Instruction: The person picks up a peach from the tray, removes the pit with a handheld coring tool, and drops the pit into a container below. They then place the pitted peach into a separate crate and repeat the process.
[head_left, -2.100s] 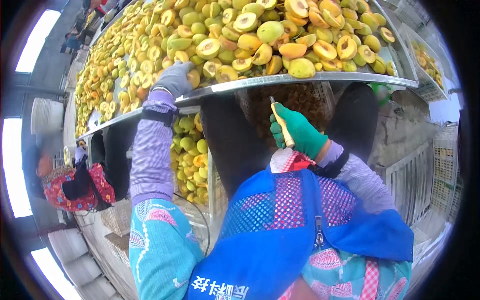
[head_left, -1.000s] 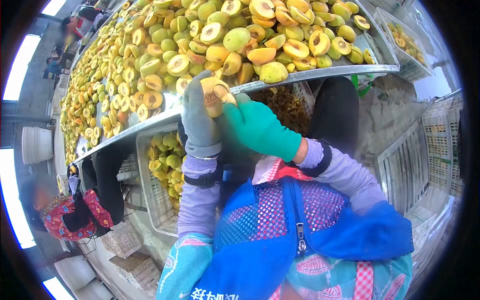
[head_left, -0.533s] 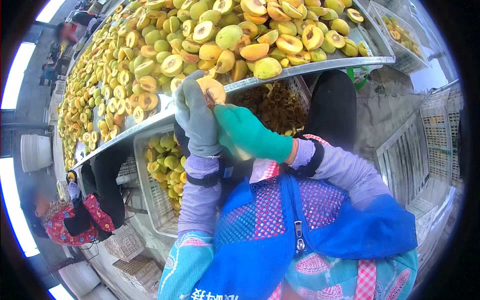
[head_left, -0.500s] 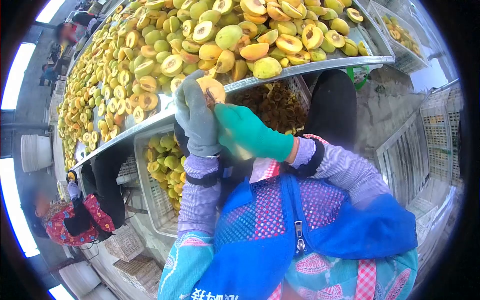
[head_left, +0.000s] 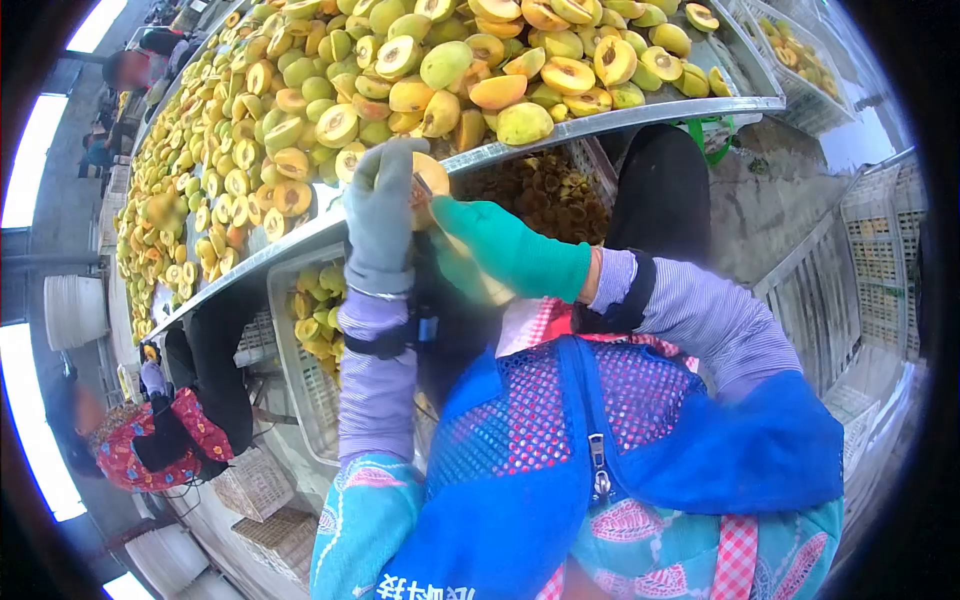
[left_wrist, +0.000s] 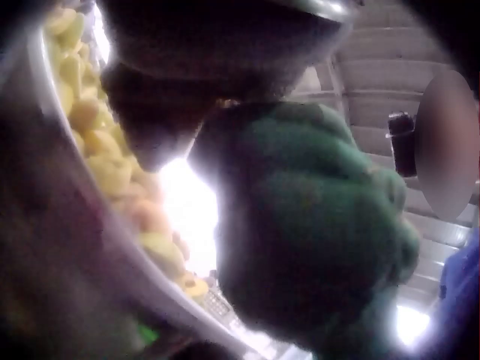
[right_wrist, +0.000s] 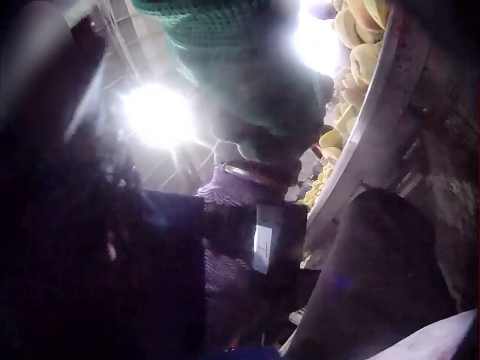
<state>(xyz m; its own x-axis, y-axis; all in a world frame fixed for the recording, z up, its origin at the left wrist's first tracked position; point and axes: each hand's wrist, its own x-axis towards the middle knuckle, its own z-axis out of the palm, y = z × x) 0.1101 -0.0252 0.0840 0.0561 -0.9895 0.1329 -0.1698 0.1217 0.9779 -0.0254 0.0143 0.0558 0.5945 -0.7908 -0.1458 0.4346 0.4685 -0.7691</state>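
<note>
My left hand (head_left: 383,215), in a grey glove, grips a yellow peach half (head_left: 433,172) just in front of the metal table's edge (head_left: 640,112). The cut face and brown pit area are partly covered by fingers. My right hand (head_left: 515,248), in a green glove, is curled round a short tool with a pale wooden handle (head_left: 497,291). Its narrow metal tip (head_left: 421,183) is at the pit area of the peach half. In the left wrist view the green glove (left_wrist: 315,217) is large and dark, close to the grey one. The right wrist view is dim.
Halved peaches (head_left: 400,55) are heaped across the table. Beneath its edge, between the knees, a crate holds brown scraps (head_left: 545,195). A crate of peaches (head_left: 318,320) stands at the left; another crate (head_left: 800,70) is at the far right. Another person (head_left: 165,440) sits at the left.
My left hand left the heap with a peach half and came to the right hand. Over the last half second both hands have stayed together, with the tool tip working at the pit area.
</note>
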